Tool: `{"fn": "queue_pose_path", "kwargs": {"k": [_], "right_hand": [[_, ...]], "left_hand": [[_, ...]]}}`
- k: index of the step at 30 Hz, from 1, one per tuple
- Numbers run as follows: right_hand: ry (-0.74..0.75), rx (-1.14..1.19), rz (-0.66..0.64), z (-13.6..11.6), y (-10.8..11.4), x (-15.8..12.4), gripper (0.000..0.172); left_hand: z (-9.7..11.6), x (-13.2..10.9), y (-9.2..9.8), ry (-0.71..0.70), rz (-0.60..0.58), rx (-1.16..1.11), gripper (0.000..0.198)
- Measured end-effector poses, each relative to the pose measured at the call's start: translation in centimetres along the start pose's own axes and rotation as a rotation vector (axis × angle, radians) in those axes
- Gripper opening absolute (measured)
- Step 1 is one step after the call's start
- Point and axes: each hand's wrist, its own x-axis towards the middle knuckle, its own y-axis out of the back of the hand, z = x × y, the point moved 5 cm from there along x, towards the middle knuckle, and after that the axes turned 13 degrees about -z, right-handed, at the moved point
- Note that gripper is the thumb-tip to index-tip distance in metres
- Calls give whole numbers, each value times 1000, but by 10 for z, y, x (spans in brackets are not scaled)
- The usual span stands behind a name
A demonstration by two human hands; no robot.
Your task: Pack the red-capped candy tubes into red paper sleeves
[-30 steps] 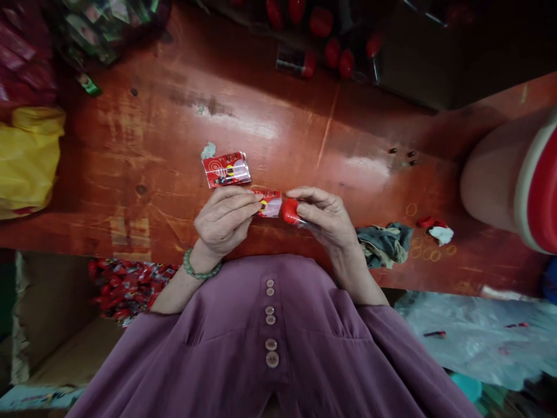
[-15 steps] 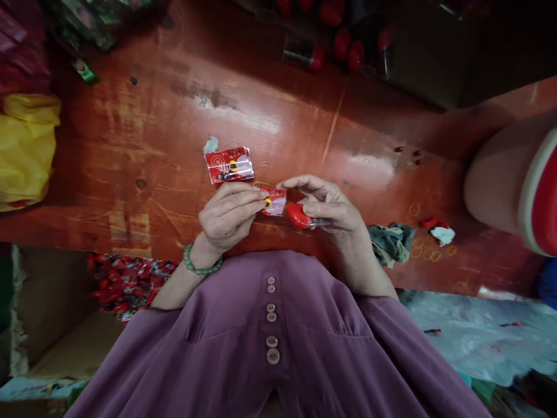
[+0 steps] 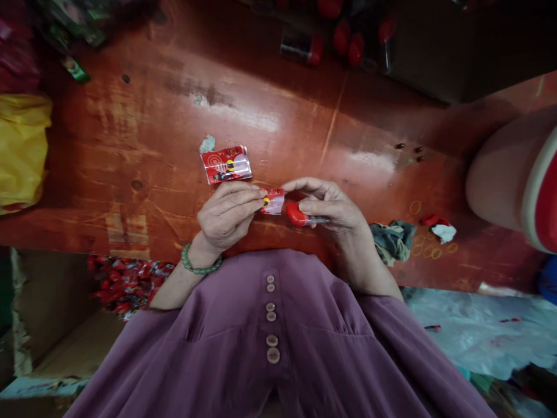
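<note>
My left hand (image 3: 230,215) pinches a small red and pink printed sleeve (image 3: 274,203) near the table's front edge. Close to its right side, my right hand (image 3: 333,206) grips a small clear tube with a rounded red cap (image 3: 296,214), the cap pointing left. The index finger of that hand reaches over to the sleeve's upper right corner; whether it touches cannot be made out. Just beyond my left hand lies a stack of flat printed sleeves (image 3: 226,165) in red and pink.
The worn red-brown table (image 3: 174,133) carries a crumpled cloth (image 3: 394,241) and rubber bands on the right, beside a large pale bucket (image 3: 496,180). Red-capped tubes (image 3: 302,46) lie at the back. A cardboard box (image 3: 56,313) with red packed pieces stands below left; a yellow bag (image 3: 21,151) lies left.
The view has shifted slightly. Both hands keep their holds, and the red-capped tube stays close beside the sleeve with hardly any movement.
</note>
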Motion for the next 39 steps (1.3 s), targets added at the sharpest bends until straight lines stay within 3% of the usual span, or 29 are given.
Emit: {"fn": "queue_pose_path", "kwargs": {"k": [8, 17, 20, 29, 35, 39], "right_hand": [[-29, -10, -26, 3, -1, 13, 29], [-7, -57, 37, 3, 5, 15, 25], [-7, -70, 47, 1, 5, 15, 25], [-38, -96, -34, 3, 4, 19, 28], [50, -138, 100, 10, 2, 18, 28], [225, -352, 228, 3, -4, 12, 25]], "left_hand": [[0, 1, -1, -16, -27, -26, 15], [-6, 2, -10, 165, -171, 65, 24], [-7, 4, -12, 176, -210, 69, 17], [0, 3, -25, 54, -256, -52, 10], [-6, 4, -30, 143, -305, -55, 15], [-10, 4, -20, 227, -268, -143, 28]]}}
